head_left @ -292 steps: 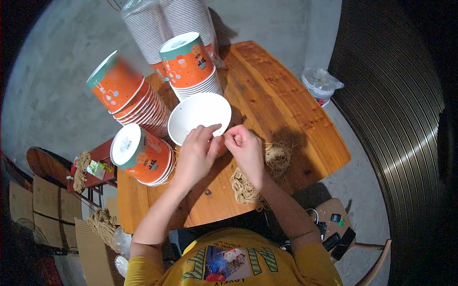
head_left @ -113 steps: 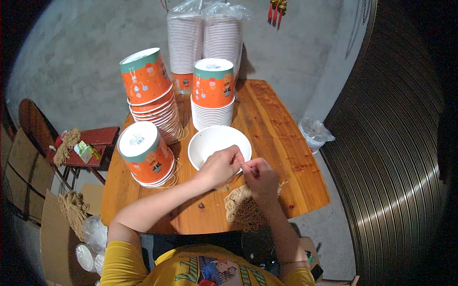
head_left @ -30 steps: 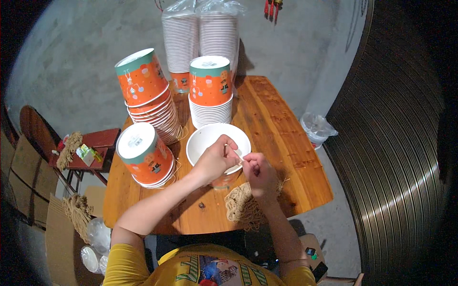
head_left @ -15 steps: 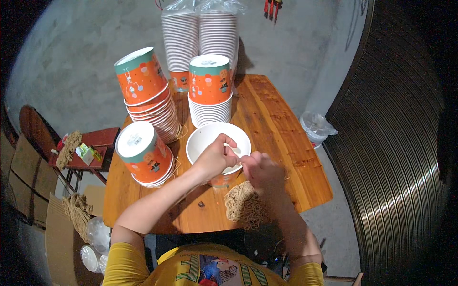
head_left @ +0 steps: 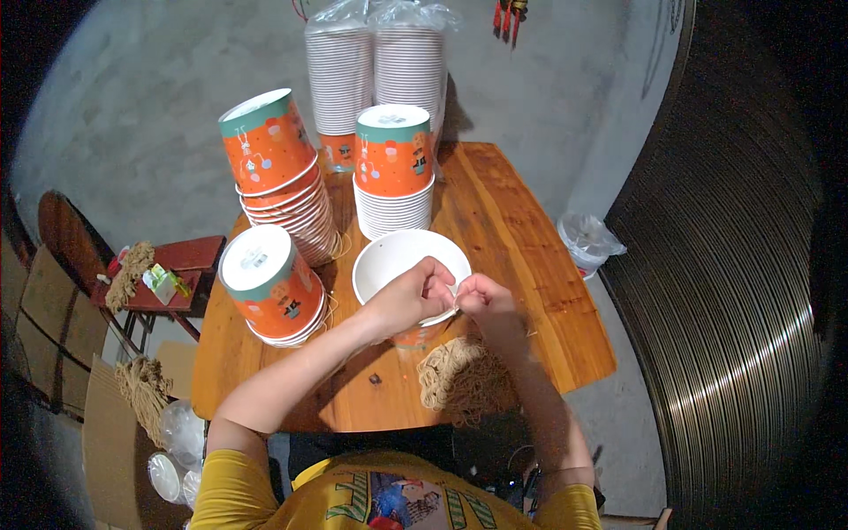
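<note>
An open white paper bucket (head_left: 371,265) with an orange outside stands upright on the wooden table in front of me. Over its near right rim my left hand (head_left: 411,296) is closed, fingers curled inward. Close beside it my right hand (head_left: 486,305) pinches, thumb against fingers. A thin pale string seems to run between the fingertips at the rim, though most of it is hidden. Just below my right hand lies a tangled heap of beige string (head_left: 455,375), partly in shadow.
Upside-down orange paper buckets stand left, as a leaning stack (head_left: 269,146) and a short stack (head_left: 269,283), with loose strings beside them. Behind are another stack (head_left: 393,159) and plastic-wrapped stacks (head_left: 411,75). More string bundles (head_left: 141,389) hang at the left. A ribbed dark shutter rises right.
My right hand has turned and its fingers have drawn in close to the bucket's rim. My left hand has shifted slightly right. The view has shifted a little.
</note>
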A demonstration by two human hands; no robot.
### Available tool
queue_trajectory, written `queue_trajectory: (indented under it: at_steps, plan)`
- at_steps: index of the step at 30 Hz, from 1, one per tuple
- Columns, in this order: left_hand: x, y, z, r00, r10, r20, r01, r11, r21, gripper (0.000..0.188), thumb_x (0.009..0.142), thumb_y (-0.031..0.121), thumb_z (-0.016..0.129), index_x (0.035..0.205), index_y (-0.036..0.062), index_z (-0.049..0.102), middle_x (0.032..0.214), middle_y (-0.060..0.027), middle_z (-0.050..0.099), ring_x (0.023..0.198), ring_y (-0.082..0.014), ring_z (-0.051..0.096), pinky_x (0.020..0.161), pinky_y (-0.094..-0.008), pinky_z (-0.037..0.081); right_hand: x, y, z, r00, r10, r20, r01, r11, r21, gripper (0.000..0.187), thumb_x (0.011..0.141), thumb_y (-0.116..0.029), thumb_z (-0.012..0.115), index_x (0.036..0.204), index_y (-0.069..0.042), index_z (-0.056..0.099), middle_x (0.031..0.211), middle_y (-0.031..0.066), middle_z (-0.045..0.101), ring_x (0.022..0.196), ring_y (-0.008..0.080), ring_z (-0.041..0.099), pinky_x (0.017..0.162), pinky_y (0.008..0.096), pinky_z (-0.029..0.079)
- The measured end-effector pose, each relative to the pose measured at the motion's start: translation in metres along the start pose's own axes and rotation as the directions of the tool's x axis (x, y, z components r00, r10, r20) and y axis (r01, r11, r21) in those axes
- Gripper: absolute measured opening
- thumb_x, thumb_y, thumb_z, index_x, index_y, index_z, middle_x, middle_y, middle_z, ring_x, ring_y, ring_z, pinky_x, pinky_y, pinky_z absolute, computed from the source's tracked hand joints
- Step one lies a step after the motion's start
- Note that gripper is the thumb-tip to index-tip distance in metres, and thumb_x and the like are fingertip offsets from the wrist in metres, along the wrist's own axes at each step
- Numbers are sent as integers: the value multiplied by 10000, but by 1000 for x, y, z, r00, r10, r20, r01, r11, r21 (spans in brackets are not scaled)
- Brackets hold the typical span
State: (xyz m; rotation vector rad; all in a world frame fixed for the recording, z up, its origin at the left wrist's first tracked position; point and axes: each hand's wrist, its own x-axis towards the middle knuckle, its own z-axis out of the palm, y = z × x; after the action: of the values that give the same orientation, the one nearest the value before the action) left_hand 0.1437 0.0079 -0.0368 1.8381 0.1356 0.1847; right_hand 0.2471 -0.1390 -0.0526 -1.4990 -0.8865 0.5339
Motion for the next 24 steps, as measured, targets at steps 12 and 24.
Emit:
queue_trajectory:
  at_steps: [12, 24]
  plan:
    - [-2, -7, 11, 986, 154, -69, -129, 950, 285, 196, 865, 84, 517, 1048, 29, 473, 736, -93, 571, 696, -184, 594, 629, -308, 468, -4, 5, -6, 998, 41, 51, -49, 984, 173, 88, 844, -140, 554, 818, -60, 581, 750, -54, 528, 683, 34, 464, 624, 191, 386]
    - [-4, 4, 13, 987, 110, -115, -70, 949, 307, 186, 853, 38, 540, 1019, 26, 456, 823, -55, 538, 778, -139, 538, 719, -277, 450, -17, 21, -9, 991, 124, 59, -131, 980, 150, 131, 890, -191, 538, 863, -63, 555, 676, 4, 520, 591, 98, 522, 567, 251, 453]
